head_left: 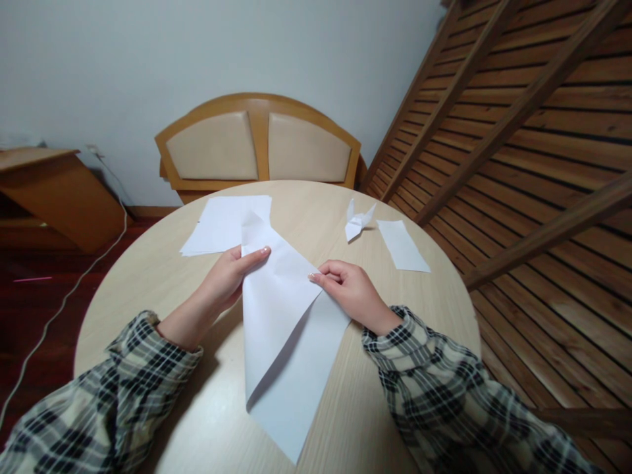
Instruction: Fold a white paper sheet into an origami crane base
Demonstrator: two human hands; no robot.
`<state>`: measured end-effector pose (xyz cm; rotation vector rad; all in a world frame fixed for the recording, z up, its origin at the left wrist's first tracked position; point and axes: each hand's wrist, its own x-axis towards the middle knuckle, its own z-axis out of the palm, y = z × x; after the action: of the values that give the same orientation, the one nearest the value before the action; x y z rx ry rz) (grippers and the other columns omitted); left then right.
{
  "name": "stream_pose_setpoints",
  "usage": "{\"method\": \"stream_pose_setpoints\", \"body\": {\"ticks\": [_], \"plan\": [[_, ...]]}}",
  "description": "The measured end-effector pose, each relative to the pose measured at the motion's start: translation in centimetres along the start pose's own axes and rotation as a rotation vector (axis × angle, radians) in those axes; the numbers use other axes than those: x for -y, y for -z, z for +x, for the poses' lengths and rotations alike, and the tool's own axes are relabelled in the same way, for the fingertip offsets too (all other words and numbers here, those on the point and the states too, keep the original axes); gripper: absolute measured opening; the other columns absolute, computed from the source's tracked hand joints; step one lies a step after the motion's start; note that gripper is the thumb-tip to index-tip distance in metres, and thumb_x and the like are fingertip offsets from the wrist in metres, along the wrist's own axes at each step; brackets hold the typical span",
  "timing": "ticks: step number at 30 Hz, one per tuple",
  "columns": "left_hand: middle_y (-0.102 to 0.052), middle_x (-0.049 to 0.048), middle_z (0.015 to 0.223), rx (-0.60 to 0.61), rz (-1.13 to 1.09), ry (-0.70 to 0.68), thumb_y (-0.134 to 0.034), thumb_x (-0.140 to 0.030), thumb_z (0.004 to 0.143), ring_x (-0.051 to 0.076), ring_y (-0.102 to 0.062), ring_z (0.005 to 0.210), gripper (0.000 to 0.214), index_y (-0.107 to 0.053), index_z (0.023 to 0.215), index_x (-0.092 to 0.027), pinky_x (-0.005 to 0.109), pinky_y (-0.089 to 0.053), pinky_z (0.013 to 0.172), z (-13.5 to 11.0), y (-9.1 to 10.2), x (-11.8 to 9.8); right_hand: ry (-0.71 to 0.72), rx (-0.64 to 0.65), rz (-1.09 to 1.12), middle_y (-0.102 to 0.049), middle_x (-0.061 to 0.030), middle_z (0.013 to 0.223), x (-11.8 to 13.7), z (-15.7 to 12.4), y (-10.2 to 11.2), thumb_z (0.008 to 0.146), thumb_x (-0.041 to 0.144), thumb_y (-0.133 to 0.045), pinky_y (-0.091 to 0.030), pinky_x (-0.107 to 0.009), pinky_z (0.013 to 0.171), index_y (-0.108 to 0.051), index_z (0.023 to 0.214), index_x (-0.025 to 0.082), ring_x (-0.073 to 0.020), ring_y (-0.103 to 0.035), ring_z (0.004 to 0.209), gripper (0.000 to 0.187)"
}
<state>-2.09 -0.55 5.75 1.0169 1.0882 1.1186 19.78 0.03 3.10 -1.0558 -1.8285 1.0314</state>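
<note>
While sheet [282,316] lies between them | left hand [224,278] pinches top | right hand [348,289] pinches fold (mid-edge)

White sheet [286,329] on the pale wood-grain table [162,276]; sleeves [143,375] beside it are plaid in black, cream and grey; chair [257,141] behind is tan with beige pads.

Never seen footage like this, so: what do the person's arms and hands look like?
Both arms wear long plaid shirt sleeves, checked in black, grey and cream, the left sleeve and right sleeve alike, with cuffs at the wrists. The left hand and right hand are bare: no gloves, rings or watch show.
</note>
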Motion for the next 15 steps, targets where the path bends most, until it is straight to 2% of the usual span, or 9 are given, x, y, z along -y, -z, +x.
{"method": "stream_pose_setpoints", "body": {"ticks": [4, 8, 12, 13, 15], "plan": [[-0.067, 0.0028, 0.058, -0.008, -0.002, 0.012, -0.069, -0.027, 0.08, 0.015, -0.061, 0.05, 0.015, -0.063, 0.082, -0.013, 0.024, -0.05, 0.053, -0.1, 0.0, 0.2, -0.04, 0.009, -0.007, -0.049, 0.0042, 0.062, 0.1, 0.1, 0.0, 0.085, 0.036, -0.063, -0.034, -0.024, 0.054, -0.059, 0.071, 0.017, -0.0089, -0.04, 0.055, 0.025], [-0.07, 0.0072, 0.067, 0.043, 0.025, 0.03, -0.068, -0.033, 0.081, 0.018, -0.063, 0.055, 0.022, -0.065, 0.085, -0.012, 0.026, -0.049, 0.052, 0.0, 0.2, 0.7, -0.11, 0.041, 0.014, -0.05, 0.0038, 0.062, 0.1, 0.2, 0.0, 0.084, 0.038, -0.062, -0.033, -0.024, 0.053, -0.058, 0.07, 0.017, -0.0094, -0.041, 0.055, 0.025], [-0.07, 0.0118, 0.081, 0.058, 0.203, 0.022, -0.062, -0.04, 0.085, 0.019, -0.064, 0.062, 0.03, -0.064, 0.09, -0.01, 0.028, -0.05, 0.054, 0.9, 1.0, 1.7, -0.198, 0.073, 0.047, -0.051, 0.0029, 0.064, -0.6, 0.3, 0.1, 0.083, 0.038, -0.063, -0.033, -0.023, 0.053, -0.057, 0.07, 0.016, -0.0097, -0.042, 0.056, 0.026], [-0.069, 0.0133, 0.088, -0.001, 0.286, -0.043, -0.061, -0.04, 0.086, 0.019, -0.065, 0.068, 0.032, -0.064, 0.096, -0.01, 0.028, -0.051, 0.057, 1.3, 1.3, 2.1, -0.213, 0.076, 0.042, -0.051, 0.0029, 0.063, -0.8, 0.4, 0.1, 0.082, 0.038, -0.063, -0.032, -0.023, 0.053, -0.057, 0.07, 0.016, -0.0096, -0.042, 0.056, 0.026], [-0.065, 0.0168, 0.109, -0.213, 0.518, -0.227, -0.061, -0.04, 0.086, 0.023, -0.065, 0.086, 0.041, -0.058, 0.115, -0.011, 0.032, -0.054, 0.067, 2.0, 2.0, 2.8, -0.231, 0.071, -0.005, -0.05, 0.0031, 0.062, -1.5, 0.5, 0.1, 0.082, 0.037, -0.063, -0.031, -0.023, 0.053, -0.057, 0.068, 0.016, -0.0093, -0.041, 0.056, 0.026]]}}
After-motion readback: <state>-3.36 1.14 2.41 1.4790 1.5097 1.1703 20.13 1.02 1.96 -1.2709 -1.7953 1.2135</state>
